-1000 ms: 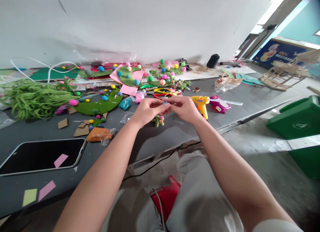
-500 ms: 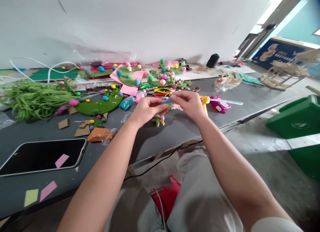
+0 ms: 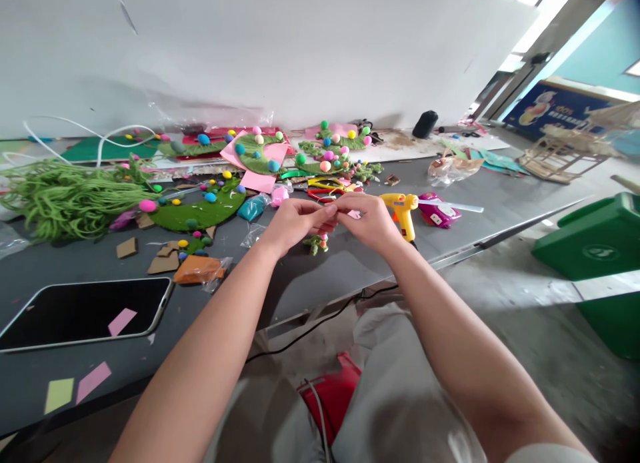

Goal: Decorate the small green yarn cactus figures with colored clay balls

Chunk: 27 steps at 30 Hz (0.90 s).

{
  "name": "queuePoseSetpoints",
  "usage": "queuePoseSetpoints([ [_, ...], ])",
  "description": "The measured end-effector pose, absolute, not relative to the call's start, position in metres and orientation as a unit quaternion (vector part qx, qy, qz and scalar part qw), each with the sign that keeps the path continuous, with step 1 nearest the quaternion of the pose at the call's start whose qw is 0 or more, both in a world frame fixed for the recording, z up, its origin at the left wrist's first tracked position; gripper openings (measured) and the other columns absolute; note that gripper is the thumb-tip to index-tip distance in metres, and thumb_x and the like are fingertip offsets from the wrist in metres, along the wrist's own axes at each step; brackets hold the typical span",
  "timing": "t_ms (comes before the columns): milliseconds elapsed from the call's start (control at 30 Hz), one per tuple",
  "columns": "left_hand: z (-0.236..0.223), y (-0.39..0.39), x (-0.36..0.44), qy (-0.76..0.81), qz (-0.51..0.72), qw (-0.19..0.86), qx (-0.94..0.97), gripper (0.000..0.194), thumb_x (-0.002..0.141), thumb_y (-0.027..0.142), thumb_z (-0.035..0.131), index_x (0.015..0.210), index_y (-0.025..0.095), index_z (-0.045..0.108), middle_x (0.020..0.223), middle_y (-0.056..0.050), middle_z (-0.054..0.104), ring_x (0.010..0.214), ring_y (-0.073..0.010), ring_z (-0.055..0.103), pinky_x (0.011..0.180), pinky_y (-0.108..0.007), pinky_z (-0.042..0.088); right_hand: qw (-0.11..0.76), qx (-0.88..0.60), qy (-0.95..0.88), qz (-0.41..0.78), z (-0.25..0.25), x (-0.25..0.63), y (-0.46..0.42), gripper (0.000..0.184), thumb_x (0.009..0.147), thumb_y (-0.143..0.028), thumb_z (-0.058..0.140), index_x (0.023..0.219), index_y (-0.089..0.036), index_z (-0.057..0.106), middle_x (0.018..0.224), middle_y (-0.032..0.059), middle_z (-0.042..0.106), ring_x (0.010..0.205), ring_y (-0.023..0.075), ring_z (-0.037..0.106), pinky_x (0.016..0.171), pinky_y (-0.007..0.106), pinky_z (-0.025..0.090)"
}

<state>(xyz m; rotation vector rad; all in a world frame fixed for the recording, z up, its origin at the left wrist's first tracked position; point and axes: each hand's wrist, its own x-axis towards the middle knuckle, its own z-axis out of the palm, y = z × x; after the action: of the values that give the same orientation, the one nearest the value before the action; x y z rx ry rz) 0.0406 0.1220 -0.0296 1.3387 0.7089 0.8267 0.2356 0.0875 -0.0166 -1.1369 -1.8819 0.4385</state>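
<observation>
My left hand (image 3: 299, 224) and my right hand (image 3: 367, 218) meet above the table, fingertips pinched together and touching. The small blue piece seen between them a moment ago is now hidden behind the fingers. Just below the hands lies a small green sprig with little coloured balls (image 3: 317, 244), partly covered by my left hand's fingers. A yellow glue gun (image 3: 404, 210) rests to the right of my right hand, a clear stick poking from its back. Behind the fingers are red-handled pliers (image 3: 320, 194). Teal (image 3: 253, 208) and pink (image 3: 279, 195) packets sit beyond my left wrist.
Green felt shapes with coloured balls (image 3: 200, 210) and green yarn (image 3: 75, 196) cover the left and back. A phone (image 3: 85, 310), cardboard bits and an orange packet (image 3: 199, 270) lie at left. A purple packet (image 3: 439, 211) is at right. Green bins (image 3: 595, 236) stand beyond the table edge.
My hands have drawn together and slightly lower, and the blue piece between them has gone from sight. More of the glue gun shows as my right hand shifted left.
</observation>
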Motion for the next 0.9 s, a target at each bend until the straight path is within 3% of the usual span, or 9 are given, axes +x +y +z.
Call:
queuePoseSetpoints([
  [133,-0.029,0.123,0.04,0.321,0.37,0.659,0.571,0.04,0.075,0.054,0.087,0.087,0.016,0.082,0.085,-0.01,0.08,0.075,-0.0205,0.076,0.075,-0.034,0.063,0.419,-0.464,-0.76,0.179,-0.011,0.241,0.086,0.009,0.089,-0.028,0.075,0.091,-0.025,0.083,0.086,0.0022,0.077,0.081,0.0189,0.067,0.077,0.035,0.052],
  [300,-0.03,0.127,0.04,0.334,0.415,0.652,0.539,0.041,0.076,0.054,0.086,0.091,0.017,0.079,0.088,-0.009,0.081,0.083,-0.0225,0.078,0.085,-0.038,0.063,0.486,-0.52,-0.668,0.217,-0.009,0.247,0.088,0.015,0.086,-0.038,0.078,0.085,-0.023,0.082,0.086,0.0029,0.077,0.079,0.0183,0.066,0.072,0.033,0.051],
  [467,-0.029,0.126,0.042,0.28,0.366,0.733,0.5,0.05,0.088,0.065,0.07,0.098,0.017,0.078,0.099,-0.012,0.081,0.095,-0.023,0.078,0.093,-0.038,0.061,0.515,-0.489,-0.666,0.228,-0.013,0.238,0.091,0.02,0.088,-0.04,0.075,0.099,-0.026,0.084,0.105,0.0051,0.077,0.097,0.021,0.069,0.068,0.031,0.05],
  [633,-0.029,0.123,0.041,0.264,0.372,0.727,0.513,0.038,0.082,0.051,0.083,0.098,0.017,0.08,0.101,-0.011,0.081,0.093,-0.0197,0.077,0.091,-0.032,0.061,0.471,-0.468,-0.712,0.228,-0.021,0.228,0.091,0.025,0.089,-0.026,0.071,0.111,-0.029,0.082,0.113,0.0048,0.076,0.102,0.0211,0.068,0.078,0.033,0.054],
  [733,-0.029,0.122,0.04,0.282,0.38,0.702,0.532,0.035,0.077,0.046,0.089,0.096,0.017,0.082,0.095,-0.009,0.081,0.087,-0.0186,0.077,0.09,-0.033,0.061,0.454,-0.48,-0.719,0.215,-0.022,0.23,0.09,0.03,0.086,-0.018,0.069,0.113,-0.026,0.081,0.107,0.0047,0.077,0.094,0.0193,0.068,0.08,0.033,0.055],
  [900,-0.031,0.124,0.041,0.312,0.38,0.677,0.548,0.04,0.072,0.049,0.09,0.094,0.017,0.083,0.094,-0.011,0.082,0.085,-0.0217,0.078,0.086,-0.037,0.063,0.457,-0.507,-0.7,0.21,-0.018,0.237,0.089,0.009,0.085,-0.026,0.075,0.09,-0.023,0.082,0.088,0.0032,0.078,0.08,0.0185,0.068,0.077,0.035,0.054],
])
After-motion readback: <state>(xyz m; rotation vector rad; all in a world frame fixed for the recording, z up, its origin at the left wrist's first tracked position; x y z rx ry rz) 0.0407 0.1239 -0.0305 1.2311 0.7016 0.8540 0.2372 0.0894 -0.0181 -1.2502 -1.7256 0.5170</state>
